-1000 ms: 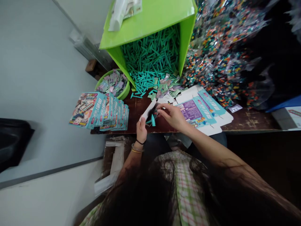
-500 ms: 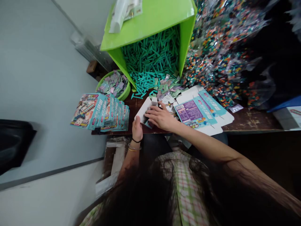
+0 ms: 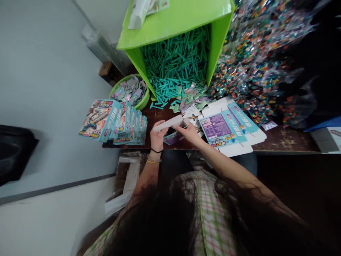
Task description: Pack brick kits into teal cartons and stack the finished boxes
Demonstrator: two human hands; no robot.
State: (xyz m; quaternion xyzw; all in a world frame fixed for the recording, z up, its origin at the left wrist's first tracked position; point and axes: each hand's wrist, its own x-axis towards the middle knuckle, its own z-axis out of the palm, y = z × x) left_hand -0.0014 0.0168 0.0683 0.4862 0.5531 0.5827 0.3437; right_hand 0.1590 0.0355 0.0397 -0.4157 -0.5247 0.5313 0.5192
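Observation:
A small cardboard box with a white inside and a purple and blue printed face stands near the table's front edge, its white flap raised. My left hand grips its left end, thumb on the flap. My right hand holds its right end, fingers at the flap's edge. Just right of it lie flat unfolded boxes in purple and blue. To the left a row of filled-out boxes leans together. White printed sheets lie behind my right hand.
A bright green bin on its side spills teal plastic sticks. Small green and purple packets lie before it, and more fill a round green basin. Clear bags of colourful pieces are heaped at right.
The box has turned so its printed face shows and its flap stands up. My right hand has moved from across its top to its right end.

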